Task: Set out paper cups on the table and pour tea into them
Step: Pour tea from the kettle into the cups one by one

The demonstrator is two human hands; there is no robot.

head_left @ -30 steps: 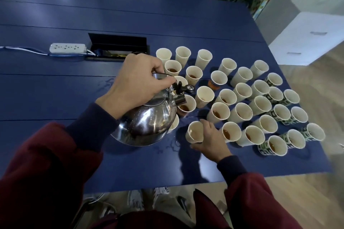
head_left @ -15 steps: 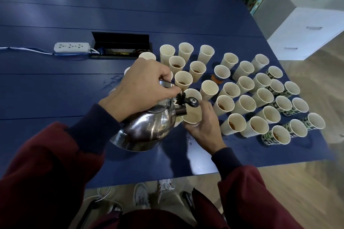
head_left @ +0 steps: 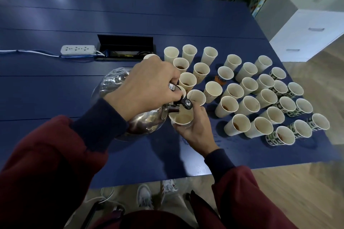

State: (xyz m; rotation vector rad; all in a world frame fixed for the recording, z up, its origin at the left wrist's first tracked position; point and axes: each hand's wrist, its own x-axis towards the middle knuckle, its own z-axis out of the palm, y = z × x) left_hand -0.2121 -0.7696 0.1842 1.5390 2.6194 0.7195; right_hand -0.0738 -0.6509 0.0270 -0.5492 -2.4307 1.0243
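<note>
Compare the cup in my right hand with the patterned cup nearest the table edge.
The held cup is plain white; the patterned cup has a green print. The right hand grips the held cup at the kettle spout; the patterned cup stands untouched. Both hold tea.

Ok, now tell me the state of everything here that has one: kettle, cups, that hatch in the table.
Kettle: tilted, gripped by the left hand, spout over the held cup.
Spout cap: flipped open.
Held cup: upright in the right hand, tea inside.
Other cups: standing upright on the table, tea visible in some.
Table hatch: lid open.
</note>
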